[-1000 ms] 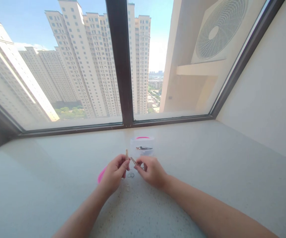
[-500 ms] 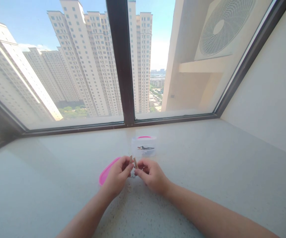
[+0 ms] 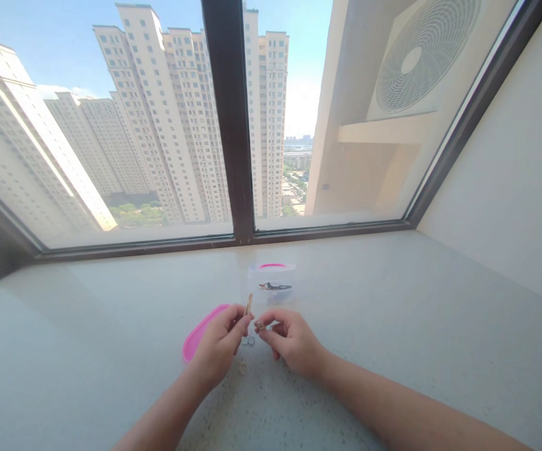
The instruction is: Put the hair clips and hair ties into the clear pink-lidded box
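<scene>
My left hand point(image 3: 226, 335) is closed in a pinch on a slim gold-brown hair clip point(image 3: 249, 304), which points upward. Just to its right, the fingertips of my right hand point(image 3: 290, 335) pinch a small brownish clip point(image 3: 260, 326), mostly covered by the fingers. The two hands are close together but apart. On the counter below them lie small clear or silvery rings point(image 3: 250, 341). A pale small item point(image 3: 243, 368) rests nearer to me; its kind is unclear.
A pink lid point(image 3: 198, 332) lies partly behind my left hand. Beyond the hands stands a clear plastic box point(image 3: 290, 272) with a dark clip-like thing point(image 3: 276, 287) in it. The window frame point(image 3: 158, 243) borders the speckled white counter point(image 3: 416, 326) at the back.
The right hand's clip has tipped from upright to lower and flatter between the fingers, and the hands have moved slightly apart. The left hand still holds its clip upright.
</scene>
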Demonstrator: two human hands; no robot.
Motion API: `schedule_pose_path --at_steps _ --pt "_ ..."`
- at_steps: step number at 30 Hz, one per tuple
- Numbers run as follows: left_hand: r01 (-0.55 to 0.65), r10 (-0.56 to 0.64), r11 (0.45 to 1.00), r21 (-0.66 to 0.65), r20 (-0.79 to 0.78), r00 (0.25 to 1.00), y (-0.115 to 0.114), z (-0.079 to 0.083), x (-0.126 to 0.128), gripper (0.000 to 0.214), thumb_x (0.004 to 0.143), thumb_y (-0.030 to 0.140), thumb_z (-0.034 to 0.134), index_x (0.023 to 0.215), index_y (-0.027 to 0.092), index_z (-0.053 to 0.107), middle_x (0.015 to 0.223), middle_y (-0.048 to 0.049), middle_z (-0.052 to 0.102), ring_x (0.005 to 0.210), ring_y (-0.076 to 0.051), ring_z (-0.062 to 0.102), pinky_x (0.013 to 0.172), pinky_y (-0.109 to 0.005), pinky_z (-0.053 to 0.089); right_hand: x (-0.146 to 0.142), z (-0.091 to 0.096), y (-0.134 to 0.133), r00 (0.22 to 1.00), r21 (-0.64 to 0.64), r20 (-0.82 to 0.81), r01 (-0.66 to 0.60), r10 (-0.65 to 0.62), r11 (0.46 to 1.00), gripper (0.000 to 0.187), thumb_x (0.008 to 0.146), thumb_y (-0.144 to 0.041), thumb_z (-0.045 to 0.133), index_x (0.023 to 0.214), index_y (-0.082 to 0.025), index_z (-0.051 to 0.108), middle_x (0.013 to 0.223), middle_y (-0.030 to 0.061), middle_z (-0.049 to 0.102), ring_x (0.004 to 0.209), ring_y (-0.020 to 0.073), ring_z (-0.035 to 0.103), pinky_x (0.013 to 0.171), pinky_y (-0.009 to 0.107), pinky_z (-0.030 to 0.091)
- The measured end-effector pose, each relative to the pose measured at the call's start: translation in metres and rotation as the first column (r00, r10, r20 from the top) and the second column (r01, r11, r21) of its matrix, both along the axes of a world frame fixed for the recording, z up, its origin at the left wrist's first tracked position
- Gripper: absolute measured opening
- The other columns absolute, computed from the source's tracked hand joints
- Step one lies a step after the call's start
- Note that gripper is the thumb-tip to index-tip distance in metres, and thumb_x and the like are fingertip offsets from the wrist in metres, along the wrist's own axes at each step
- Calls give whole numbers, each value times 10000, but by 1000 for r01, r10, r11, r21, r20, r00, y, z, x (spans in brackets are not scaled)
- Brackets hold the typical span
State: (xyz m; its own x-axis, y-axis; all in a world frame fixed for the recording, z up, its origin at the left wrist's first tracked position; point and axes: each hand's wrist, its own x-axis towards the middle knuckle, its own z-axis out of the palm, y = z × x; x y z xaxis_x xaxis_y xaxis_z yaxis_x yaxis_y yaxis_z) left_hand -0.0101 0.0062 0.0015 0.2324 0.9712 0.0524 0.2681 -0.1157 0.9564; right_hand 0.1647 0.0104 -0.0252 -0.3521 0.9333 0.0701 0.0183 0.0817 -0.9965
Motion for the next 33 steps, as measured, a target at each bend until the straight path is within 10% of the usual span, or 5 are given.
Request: schedule_pose_path --at_steps 16,33 --pt "48 -48 998 -29 -2 999 -2 -3 -4 318 912 495 466 802 204 529 587 70 333 488 -113 258 443 -226 210 0 -2 1 995 -11 -92 -35 34 999 262 817 -380 670 899 -133 641 810 24 636 421 54 484 361 180 386" --pt "83 -45 988 128 -279 959 -4 2 -5 325 957 431 382 788 197 530 721 7 516 680 -167 492 631 -262 364 -2 -1 -1 994 -18 -98 -55 53 998 239 804 -328 679 897 -111 647 747 40 665 424 52 469 356 159 405"
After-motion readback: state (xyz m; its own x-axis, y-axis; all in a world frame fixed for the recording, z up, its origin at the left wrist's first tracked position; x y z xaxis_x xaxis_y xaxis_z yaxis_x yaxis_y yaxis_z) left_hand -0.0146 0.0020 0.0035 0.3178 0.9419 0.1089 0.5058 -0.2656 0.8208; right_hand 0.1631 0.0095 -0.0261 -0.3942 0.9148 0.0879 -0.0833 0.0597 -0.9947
